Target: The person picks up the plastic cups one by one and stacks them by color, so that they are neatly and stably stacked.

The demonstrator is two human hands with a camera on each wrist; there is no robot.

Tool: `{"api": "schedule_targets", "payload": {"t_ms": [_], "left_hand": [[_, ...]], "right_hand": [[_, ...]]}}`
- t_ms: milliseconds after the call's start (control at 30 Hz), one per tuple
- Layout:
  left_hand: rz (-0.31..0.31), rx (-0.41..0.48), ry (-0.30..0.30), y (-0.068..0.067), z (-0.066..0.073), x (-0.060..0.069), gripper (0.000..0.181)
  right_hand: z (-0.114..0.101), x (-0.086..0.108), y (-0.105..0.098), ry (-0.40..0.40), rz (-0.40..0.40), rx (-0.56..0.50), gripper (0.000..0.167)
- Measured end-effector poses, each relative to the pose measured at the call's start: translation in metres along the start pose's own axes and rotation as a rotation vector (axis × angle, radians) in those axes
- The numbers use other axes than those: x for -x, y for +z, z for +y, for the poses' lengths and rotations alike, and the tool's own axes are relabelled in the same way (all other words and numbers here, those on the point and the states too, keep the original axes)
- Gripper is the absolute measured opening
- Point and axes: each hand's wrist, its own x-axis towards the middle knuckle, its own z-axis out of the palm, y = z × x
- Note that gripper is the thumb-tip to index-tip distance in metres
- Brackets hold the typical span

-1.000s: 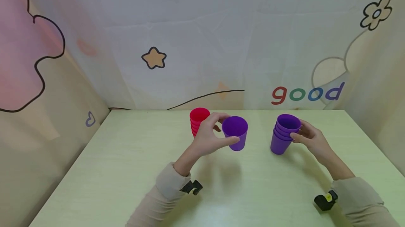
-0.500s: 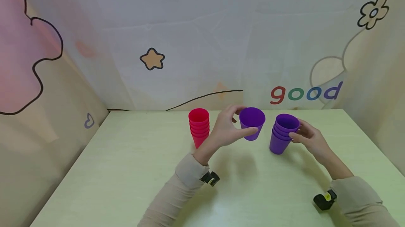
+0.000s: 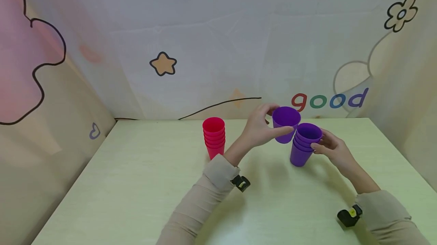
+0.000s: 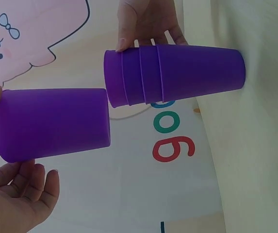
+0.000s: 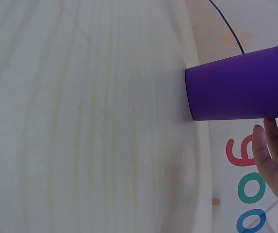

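Note:
A single purple cup [image 3: 286,123] is pinched near its rim between the thumb and fingers of my left hand [image 3: 257,128], mouth up and off the table. Just right of it, a stack of several nested purple cups [image 3: 302,154] is gripped near the top by my right hand [image 3: 336,150]. In the left wrist view the lone cup [image 4: 54,124] hangs beside the upper end of the stack [image 4: 197,70], its base around rim height. The stack's lower cup [image 5: 236,87] also shows in the right wrist view, its base close to the tabletop.
A stack of several nested red cups [image 3: 214,138] stands on the pale table [image 3: 136,184], left of my hands and partly behind the left forearm. A printed curtain [image 3: 211,47] hangs along the table's back edge and sides.
My left hand has carried the single purple cup rightward and up, from near the red cups to beside the purple stack. The right hand and its stack have stayed about where they were.

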Motion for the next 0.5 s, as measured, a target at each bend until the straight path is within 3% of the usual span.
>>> {"api": "schedule_targets", "payload": {"t_ms": [233, 500], "left_hand": [[-0.030, 0.051, 0.007, 0.006, 0.002, -0.020, 0.054], [-0.051, 0.015, -0.010, 0.010, 0.011, -0.039, 0.055]], "right_hand": [[0.000, 0.000, 0.000, -0.008, 0.000, 0.005, 0.048], [0.001, 0.001, 0.000, -0.035, -0.008, -0.050, 0.045]]}}
